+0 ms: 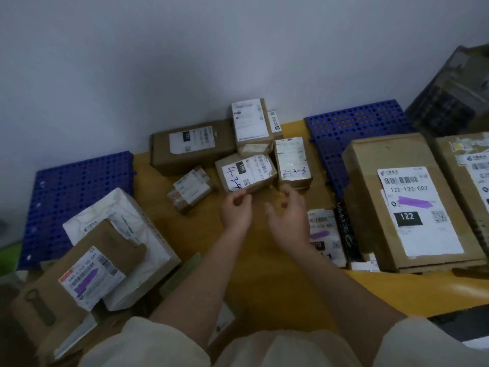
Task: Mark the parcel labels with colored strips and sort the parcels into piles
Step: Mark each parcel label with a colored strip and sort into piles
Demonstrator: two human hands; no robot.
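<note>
My left hand (236, 207) hovers at the near edge of a small brown parcel (246, 172) whose label bears a handwritten "4-3". Its thumb and forefinger meet there; whether they pinch anything is unclear. My right hand (288, 211), blurred and loosely curled, hangs beside it with nothing visible in it. A parcel marked "2-2-3" (292, 162) stands just behind the right hand. Purple strips mark the labels of the big box (407, 202) on the right, the flat parcel (324, 234) and the left box (90, 279).
A long brown box (190, 147), a taller box (251, 123) and a small taped parcel (190, 190) lie at the back of the yellow table (264, 260). Blue perforated mats (76, 197) (352, 128) flank them. A white box (119, 215) sits left, a dark crate (455, 91) far right.
</note>
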